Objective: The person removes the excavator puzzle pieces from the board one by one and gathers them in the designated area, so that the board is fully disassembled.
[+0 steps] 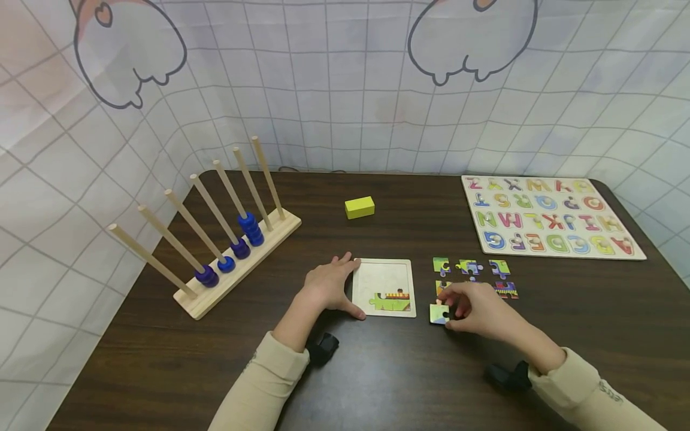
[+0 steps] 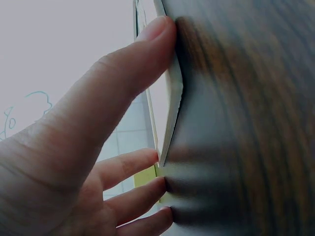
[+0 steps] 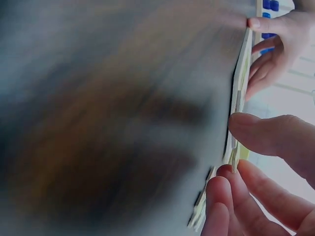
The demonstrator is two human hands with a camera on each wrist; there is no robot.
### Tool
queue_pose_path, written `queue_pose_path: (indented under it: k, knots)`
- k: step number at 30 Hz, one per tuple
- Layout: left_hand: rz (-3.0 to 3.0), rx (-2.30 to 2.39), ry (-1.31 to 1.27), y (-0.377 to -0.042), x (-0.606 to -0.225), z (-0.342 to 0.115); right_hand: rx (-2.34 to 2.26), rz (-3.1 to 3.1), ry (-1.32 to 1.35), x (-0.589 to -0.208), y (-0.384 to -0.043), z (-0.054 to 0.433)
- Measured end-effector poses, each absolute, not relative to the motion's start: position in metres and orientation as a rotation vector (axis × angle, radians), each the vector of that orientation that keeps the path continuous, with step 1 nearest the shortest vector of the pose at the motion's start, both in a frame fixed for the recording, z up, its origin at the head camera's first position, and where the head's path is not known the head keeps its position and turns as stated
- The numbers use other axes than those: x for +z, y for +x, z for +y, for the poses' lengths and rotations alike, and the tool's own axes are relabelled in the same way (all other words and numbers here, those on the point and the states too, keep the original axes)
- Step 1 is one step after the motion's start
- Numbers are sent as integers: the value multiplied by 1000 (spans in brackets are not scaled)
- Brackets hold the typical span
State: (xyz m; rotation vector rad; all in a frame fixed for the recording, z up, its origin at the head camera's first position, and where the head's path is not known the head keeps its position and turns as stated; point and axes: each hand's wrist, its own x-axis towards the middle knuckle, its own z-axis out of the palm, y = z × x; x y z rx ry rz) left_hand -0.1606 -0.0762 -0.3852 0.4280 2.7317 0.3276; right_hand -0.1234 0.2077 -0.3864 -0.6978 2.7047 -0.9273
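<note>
A square puzzle tray (image 1: 380,276) with a pale raised rim lies on the table. Joined green and red jigsaw pieces (image 1: 389,304) fill part of its lower right. My left hand (image 1: 326,288) is spread at the tray's left side, thumb on the lower left corner and fingers by the upper left; the left wrist view shows the thumb (image 2: 156,37) against its edge. Just right of the tray, my right hand (image 1: 480,308) pinches a jigsaw piece (image 1: 439,314) between thumb and fingers. Loose jigsaw pieces (image 1: 468,267) lie in rows beyond that hand, which partly covers them.
On the left stands a wooden peg rack (image 1: 242,270) with tall pegs and blue rings. A yellow block (image 1: 359,208) lies behind the tray. An alphabet board (image 1: 557,218) with knobbed letters occupies the back right. A grid-patterned cloth (image 1: 345,90) hangs behind the dark table (image 1: 388,377).
</note>
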Motion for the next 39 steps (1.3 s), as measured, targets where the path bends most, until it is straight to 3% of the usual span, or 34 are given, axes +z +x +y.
queue_pose_path:
  k: [20,39]
  knots:
    - [2732,323,427,-160,-385,-77,-810,2707,-630,-390,-121,223]
    - [2732,315,429,-161,-384,-76,-876,2712,-699,-385,-121,208]
